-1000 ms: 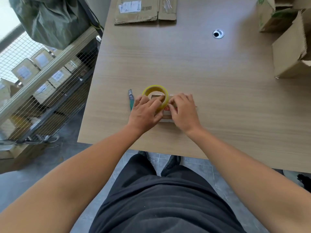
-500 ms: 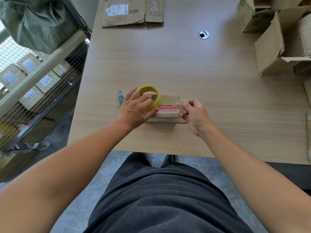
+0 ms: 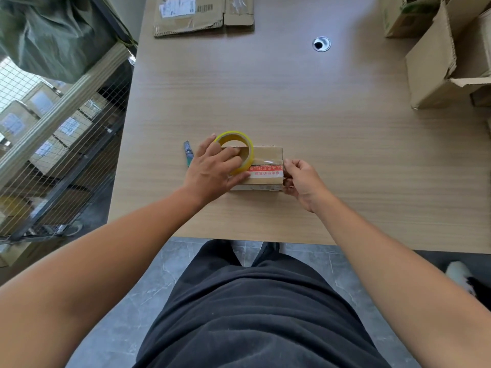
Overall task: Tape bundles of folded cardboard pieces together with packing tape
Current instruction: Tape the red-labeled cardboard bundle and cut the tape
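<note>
Near table [image 3: 345,160] edge: left hand [image 3: 212,171] grips roll [image 3: 235,152], fingers through its core, on left end of bundle [image 3: 265,179]. Right hand [image 3: 303,181], fingers curled, seems to pinch strip [image 3: 267,161] at right end. Keep strip taut, wrap it down over that end, then press flat. Knife [image 3: 188,153] lies just left.

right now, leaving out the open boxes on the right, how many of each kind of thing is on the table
tape roll: 1
cardboard bundle: 1
small blue tool: 1
flattened cardboard pieces at the far edge: 2
cable grommet: 1
total: 6
</note>
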`<action>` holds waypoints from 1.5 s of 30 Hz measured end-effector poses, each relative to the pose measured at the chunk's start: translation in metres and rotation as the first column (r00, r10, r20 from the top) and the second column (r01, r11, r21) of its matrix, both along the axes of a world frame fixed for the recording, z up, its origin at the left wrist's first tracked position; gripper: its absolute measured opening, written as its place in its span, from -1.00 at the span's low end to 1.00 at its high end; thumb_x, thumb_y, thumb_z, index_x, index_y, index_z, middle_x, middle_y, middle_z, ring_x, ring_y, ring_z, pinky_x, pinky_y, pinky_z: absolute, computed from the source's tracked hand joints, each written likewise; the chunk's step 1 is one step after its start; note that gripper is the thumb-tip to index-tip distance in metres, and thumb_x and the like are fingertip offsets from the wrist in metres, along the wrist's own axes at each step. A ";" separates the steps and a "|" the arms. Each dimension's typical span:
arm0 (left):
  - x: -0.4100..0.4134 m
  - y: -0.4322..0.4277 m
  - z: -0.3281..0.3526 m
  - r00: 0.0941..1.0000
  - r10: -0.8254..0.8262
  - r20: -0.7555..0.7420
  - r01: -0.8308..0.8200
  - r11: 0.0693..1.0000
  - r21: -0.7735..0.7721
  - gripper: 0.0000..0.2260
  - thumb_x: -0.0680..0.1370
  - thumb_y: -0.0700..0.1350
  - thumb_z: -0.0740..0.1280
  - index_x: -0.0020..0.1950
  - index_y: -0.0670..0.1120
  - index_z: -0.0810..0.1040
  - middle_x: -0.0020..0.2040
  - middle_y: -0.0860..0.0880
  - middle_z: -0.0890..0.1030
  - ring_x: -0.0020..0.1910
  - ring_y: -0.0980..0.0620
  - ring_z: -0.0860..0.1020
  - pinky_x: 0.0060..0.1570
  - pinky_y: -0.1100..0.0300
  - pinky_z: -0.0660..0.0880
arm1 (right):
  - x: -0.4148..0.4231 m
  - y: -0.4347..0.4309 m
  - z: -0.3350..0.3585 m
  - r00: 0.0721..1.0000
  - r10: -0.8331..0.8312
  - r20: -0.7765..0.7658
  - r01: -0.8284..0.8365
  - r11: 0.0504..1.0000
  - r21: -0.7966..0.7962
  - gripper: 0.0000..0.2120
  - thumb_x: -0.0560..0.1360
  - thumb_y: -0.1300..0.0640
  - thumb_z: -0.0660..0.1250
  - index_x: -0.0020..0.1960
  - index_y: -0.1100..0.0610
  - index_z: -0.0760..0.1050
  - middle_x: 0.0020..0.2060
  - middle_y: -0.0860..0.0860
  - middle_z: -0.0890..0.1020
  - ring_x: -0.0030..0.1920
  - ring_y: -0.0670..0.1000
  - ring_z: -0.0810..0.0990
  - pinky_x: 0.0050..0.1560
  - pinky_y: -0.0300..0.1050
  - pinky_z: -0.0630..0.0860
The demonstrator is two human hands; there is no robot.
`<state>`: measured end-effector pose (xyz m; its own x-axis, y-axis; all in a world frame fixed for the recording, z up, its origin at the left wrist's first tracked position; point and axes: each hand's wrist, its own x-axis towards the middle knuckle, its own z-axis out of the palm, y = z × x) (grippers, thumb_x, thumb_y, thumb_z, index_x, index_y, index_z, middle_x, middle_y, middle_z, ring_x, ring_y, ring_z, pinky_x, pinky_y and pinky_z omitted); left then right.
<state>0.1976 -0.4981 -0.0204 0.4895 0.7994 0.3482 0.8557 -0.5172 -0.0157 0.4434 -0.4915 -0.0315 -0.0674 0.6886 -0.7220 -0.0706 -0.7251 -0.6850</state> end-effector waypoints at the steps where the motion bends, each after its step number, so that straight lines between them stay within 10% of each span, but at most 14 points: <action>1: 0.001 0.000 -0.001 1.000 -0.001 -0.005 0.001 1.000 -0.003 -0.66 0.60 0.20 0.33 -0.12 -0.07 0.59 0.11 -0.03 0.65 0.01 -0.16 0.54 0.45 -0.15 0.27 | 0.002 0.000 -0.003 0.991 0.081 0.109 -0.083 0.997 0.010 -0.76 0.68 -0.06 0.22 0.20 0.11 0.39 -0.05 0.04 0.63 -0.28 -0.08 0.57 -0.24 -0.10 0.56; 4: -0.001 0.002 -0.002 1.000 -0.018 -0.019 0.018 1.000 -0.026 -0.66 0.61 0.20 0.31 -0.11 -0.06 0.57 0.11 -0.03 0.63 0.02 -0.16 0.55 0.45 -0.15 0.28 | 0.003 0.007 -0.011 0.911 0.060 0.407 -0.159 0.964 0.215 -0.51 0.66 -0.04 0.21 0.51 0.11 0.21 0.33 0.06 0.44 0.26 0.01 0.47 0.31 -0.02 0.44; 8: 0.002 0.001 -0.002 0.999 -0.018 -0.032 0.016 0.998 -0.058 -0.66 0.61 0.18 0.32 -0.12 -0.08 0.56 0.09 -0.06 0.62 -0.01 -0.14 0.56 0.46 -0.14 0.28 | -0.033 0.002 -0.007 0.974 0.100 0.202 -0.177 0.896 0.408 -0.54 0.73 0.03 0.10 0.61 0.03 0.17 0.57 -0.03 0.26 0.52 -0.12 0.24 0.49 -0.25 0.17; 16: -0.026 0.033 0.067 0.960 -0.275 0.055 0.277 0.901 -0.334 -0.57 0.61 0.23 0.26 -0.24 -0.10 0.50 -0.32 -0.05 0.50 -0.26 -0.10 0.48 0.01 0.04 0.49 | -0.044 -0.001 -0.015 0.965 -0.035 0.259 -0.095 0.875 0.475 -0.67 0.69 -0.14 0.01 0.20 0.05 0.41 0.09 0.04 0.55 0.02 0.01 0.53 0.07 -0.03 0.51; 22: -0.061 0.023 0.081 0.978 0.209 -0.008 -0.176 0.801 -0.572 -0.60 0.57 0.26 0.32 -0.20 -0.06 0.58 -0.39 0.03 0.49 -0.29 -0.12 0.53 -0.28 0.11 0.40 | -0.043 0.002 -0.011 0.914 0.037 0.404 -0.236 0.858 0.457 -0.59 0.60 -0.32 0.07 0.16 0.00 0.35 0.02 -0.05 0.54 -0.03 -0.04 0.50 -0.06 -0.11 0.42; 26: -0.066 0.012 0.051 0.947 0.319 -0.042 -0.278 0.745 -0.607 -0.65 0.55 0.26 0.34 -0.10 -0.03 0.60 -0.24 0.04 0.55 -0.20 -0.03 0.49 -0.22 0.12 0.30 | -0.043 0.002 -0.008 0.868 0.100 0.485 -0.341 0.832 0.438 -0.57 0.54 -0.27 0.35 0.23 -0.05 0.34 0.09 -0.10 0.55 -0.01 -0.15 0.54 -0.10 -0.35 0.42; 34: -0.068 0.018 0.021 0.949 0.316 -0.006 -0.248 0.733 -0.633 -0.63 0.55 0.29 0.31 -0.08 -0.02 0.49 -0.23 -0.01 0.56 -0.19 -0.11 0.54 -0.26 0.06 0.41 | -0.042 0.004 0.000 0.804 0.161 0.572 -0.420 0.835 0.355 -0.53 0.52 -0.37 0.29 0.25 -0.12 0.28 0.09 -0.14 0.55 0.05 -0.10 0.59 -0.16 -0.36 0.42; 40: -0.069 0.014 0.014 0.993 0.095 0.072 -0.053 0.893 -0.447 -0.58 0.63 0.15 0.27 0.48 0.09 0.42 0.26 -0.01 0.57 -0.17 -0.14 0.60 -0.25 0.05 0.50 | -0.042 0.000 -0.002 0.558 0.128 0.820 -0.650 0.683 0.335 -0.46 0.64 -0.15 0.23 0.55 -0.02 0.22 0.49 0.08 0.30 0.49 0.15 0.29 0.39 0.11 0.35; 45: -0.075 0.041 0.011 0.986 -0.145 0.085 0.164 0.940 -0.299 -0.67 0.63 -0.02 0.37 0.41 0.05 0.56 0.24 0.00 0.66 -0.13 -0.13 0.65 -0.24 0.08 0.45 | -0.050 0.015 0.000 0.559 0.185 0.808 -0.639 0.718 0.277 -0.46 0.70 -0.16 0.08 0.64 -0.12 0.10 0.64 0.07 0.04 0.64 0.08 -0.03 0.60 0.15 0.05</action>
